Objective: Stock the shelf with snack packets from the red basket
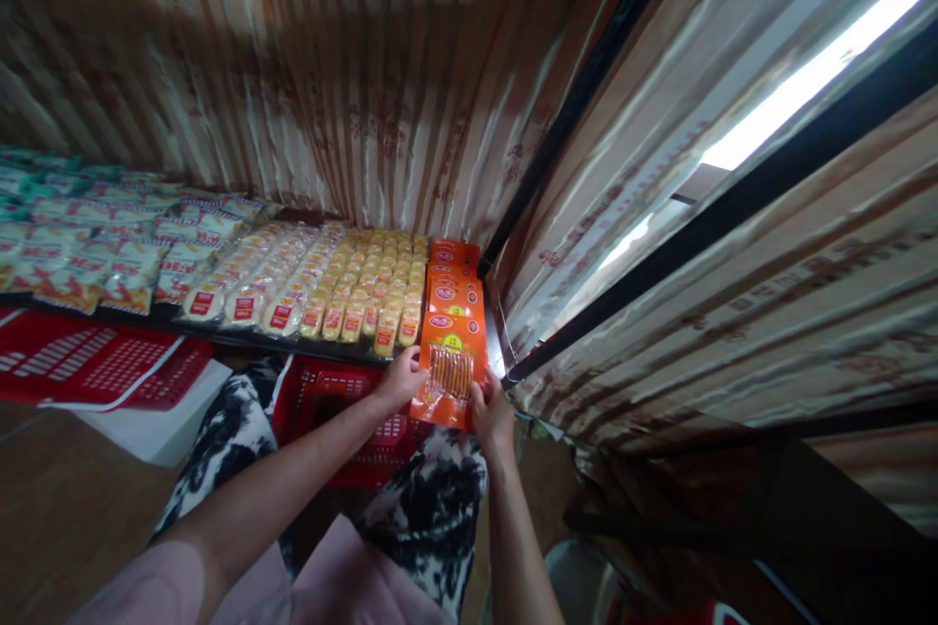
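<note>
An orange snack packet (450,371) with a clear window showing brown sticks lies at the front of a row of like orange packets (452,264), its lower end jutting over the shelf edge. My left hand (402,378) grips its left edge, fingers partly hidden. On the right edge, my right hand (492,410) pinches the same packet with the thumb on top. Just left of the row stand small yellow wrapped cakes (356,298) in several lines.
White wrapped packs (253,278) and puffy snack bags (132,259) fill the shelf leftward. Red baskets (95,352) sit below the shelf's dark front edge (344,352). Patterned curtains (352,68) hang behind and right. A black pole (572,117) rises by the orange row.
</note>
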### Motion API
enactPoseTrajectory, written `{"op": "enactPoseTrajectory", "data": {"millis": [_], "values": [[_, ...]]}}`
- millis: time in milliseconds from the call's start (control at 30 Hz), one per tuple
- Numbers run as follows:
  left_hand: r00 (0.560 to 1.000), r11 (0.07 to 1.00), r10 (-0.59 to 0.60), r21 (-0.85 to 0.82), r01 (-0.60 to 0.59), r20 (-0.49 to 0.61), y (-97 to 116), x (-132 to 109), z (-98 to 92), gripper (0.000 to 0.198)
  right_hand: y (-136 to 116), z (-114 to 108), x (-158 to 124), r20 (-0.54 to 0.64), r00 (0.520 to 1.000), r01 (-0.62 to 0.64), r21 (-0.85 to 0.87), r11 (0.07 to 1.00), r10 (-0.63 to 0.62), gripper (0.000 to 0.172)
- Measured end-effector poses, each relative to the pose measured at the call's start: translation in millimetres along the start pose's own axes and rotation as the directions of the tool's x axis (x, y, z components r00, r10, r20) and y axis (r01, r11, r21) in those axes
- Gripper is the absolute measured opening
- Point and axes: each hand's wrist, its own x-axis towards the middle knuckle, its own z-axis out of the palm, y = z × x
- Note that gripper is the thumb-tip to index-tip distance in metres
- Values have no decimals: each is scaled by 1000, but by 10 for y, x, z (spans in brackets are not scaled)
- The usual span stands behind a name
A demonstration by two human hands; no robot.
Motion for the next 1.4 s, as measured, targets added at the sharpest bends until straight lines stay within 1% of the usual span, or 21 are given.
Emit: {"op": "enactPoseTrajectory", "data": {"millis": [67,167,267,333,400,533,600,700,767,833,900,967,1067,1133,1200,1267,1333,1400], "values": [[999,997,39,61,-39,8,14,38,38,52,-16,4,59,10,1000,-1,-31,1000,1,58],[994,978,108,180,-109,18,65,76,69,44,-11,30,159,26,1000,15,-47,999,-14,58],[991,946,131,294,-134,28,138,108,77,38,27,73,276,-4,995,101,-48,994,-101,50],[987,930,156,333,-157,31,181,128,79,38,51,97,345,-20,986,164,-76,984,-166,44],[981,910,194,367,-191,28,210,148,82,38,60,110,392,-10,979,202,-121,972,-205,40],[966,845,254,476,-243,42,220,178,99,36,48,120,411,37,967,252,-226,941,-251,37],[957,820,285,504,-272,53,207,177,113,34,51,131,401,50,957,289,-263,921,-286,35],[942,788,333,534,-306,49,195,128,143,30,79,161,394,34,933,354,-281,892,-359,32],[925,745,378,583,-325,33,207,56,173,28,100,181,398,9,913,393,-291,872,-409,32],[899,680,437,641,-355,34,237,-36,206,27,108,195,404,-2,894,425,-314,849,-448,33],[862,600,502,691,-404,68,266,-126,239,30,100,203,408,10,879,450,-347,823,-477,36],[828,526,546,718,-456,127,269,-193,262,35,85,214,413,28,868,471,-366,803,-496,38],[796,456,550,709,-539,252,196,-235,268,48,64,247,433,45,866,479,-357,802,-498,41],[789,435,519,694,-574,328,114,-232,254,62,52,278,459,58,876,468,-346,813,-479,41],[787,417,490,692,-589,374,39,-214,242,75,33,307,491,88,881,465,-343,816,-464,40],[782,397,486,699,-595,390,-10,-189,251,77,3,335,523,118,883,466,-355,811,-455,40],[783,388,492,709,-589,381,-32,-163,291,71,-37,363,552,127,889,453,-377,807,-440,41],[798,401,483,720,-567,360,-38,-138,349,66,-75,395,576,109,902,426,-394,815,-419,40]]}}
